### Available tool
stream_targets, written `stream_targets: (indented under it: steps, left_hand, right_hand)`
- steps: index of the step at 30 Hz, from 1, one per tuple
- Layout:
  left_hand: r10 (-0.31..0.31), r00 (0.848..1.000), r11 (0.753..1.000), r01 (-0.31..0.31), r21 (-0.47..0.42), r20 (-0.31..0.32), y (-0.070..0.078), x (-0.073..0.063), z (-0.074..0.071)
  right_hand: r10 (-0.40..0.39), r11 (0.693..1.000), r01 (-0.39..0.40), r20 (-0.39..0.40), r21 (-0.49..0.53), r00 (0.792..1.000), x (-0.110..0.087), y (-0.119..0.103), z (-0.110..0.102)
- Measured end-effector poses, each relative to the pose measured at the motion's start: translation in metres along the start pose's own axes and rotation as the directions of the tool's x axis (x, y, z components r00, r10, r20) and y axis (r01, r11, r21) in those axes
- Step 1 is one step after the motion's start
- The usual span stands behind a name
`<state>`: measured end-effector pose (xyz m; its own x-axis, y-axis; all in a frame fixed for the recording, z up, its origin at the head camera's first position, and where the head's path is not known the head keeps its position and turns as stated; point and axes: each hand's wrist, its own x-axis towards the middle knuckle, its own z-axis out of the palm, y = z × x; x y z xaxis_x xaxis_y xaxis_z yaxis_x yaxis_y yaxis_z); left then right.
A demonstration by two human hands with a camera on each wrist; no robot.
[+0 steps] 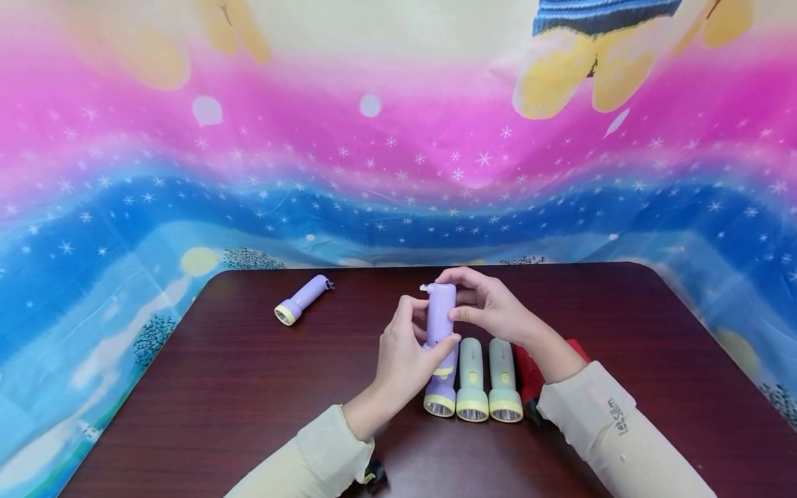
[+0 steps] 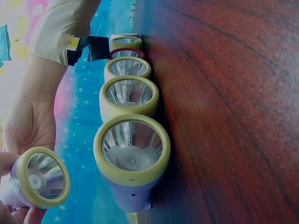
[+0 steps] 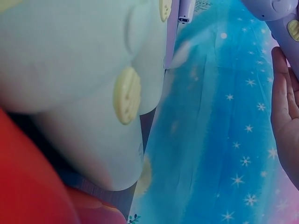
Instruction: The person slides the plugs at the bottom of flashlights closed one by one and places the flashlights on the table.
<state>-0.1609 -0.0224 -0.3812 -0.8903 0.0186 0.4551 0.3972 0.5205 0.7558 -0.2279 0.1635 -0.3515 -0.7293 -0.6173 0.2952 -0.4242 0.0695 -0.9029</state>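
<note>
In the head view, both hands hold a purple flashlight upright above the table, its lens end down. My left hand grips it low, the thumb across its front. Higher up, my right hand pinches the body near the top, where a small pronged piece sticks out to the left. The held flashlight's yellow-rimmed lens shows in the left wrist view. Directly below it, another purple flashlight lies on the table, partly covered. Two pale green flashlights, one in the middle and one to its right, lie beside it.
A red flashlight lies at the right end of the row, partly under the right forearm. One more purple flashlight lies apart at the back left of the dark wooden table. A patterned cloth hangs behind.
</note>
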Motion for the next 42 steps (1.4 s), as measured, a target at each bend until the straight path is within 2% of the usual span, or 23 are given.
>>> stream_targets:
  steps: [6, 12, 18, 26, 34, 38, 42]
  left_hand:
    - [-0.006, 1.0, 1.0, 0.006, -0.002, -0.008, 0.0, 0.0, 0.0]
    - [-0.008, 1.0, 1.0, 0.008, -0.004, -0.011, -0.002, -0.001, -0.001]
    - [-0.013, 1.0, 1.0, 0.013, -0.009, -0.01, -0.003, -0.002, -0.002]
    - [-0.013, 1.0, 1.0, 0.014, -0.023, 0.023, -0.002, -0.003, -0.006]
    - [0.008, 0.995, 0.996, 0.0, -0.088, 0.096, -0.001, 0.001, -0.01]
    - [0.019, 0.993, 0.994, -0.007, -0.109, 0.117, -0.001, 0.002, -0.013]
    - [0.021, 0.991, 0.993, -0.005, -0.117, 0.134, -0.002, 0.003, -0.016]
  right_hand:
    - [-0.015, 1.0, 0.014, -0.029, -0.019, 0.999, 0.0, -0.001, 0.003]
    - [0.012, 0.999, -0.014, -0.067, -0.037, 0.998, 0.0, -0.002, 0.006]
    - [-0.008, 0.999, 0.003, -0.109, -0.046, 0.994, 0.0, -0.002, 0.01]
    - [-0.014, 0.998, 0.005, -0.14, -0.064, 0.99, 0.0, -0.002, 0.013]
    - [-0.047, 0.995, 0.034, -0.143, -0.092, 0.989, 0.001, -0.009, 0.013]
    - [-0.024, 0.988, 0.005, -0.124, -0.154, 0.992, 0.001, -0.015, 0.012]
    - [0.006, 0.965, -0.031, -0.096, -0.259, 0.995, 0.003, -0.022, 0.008]
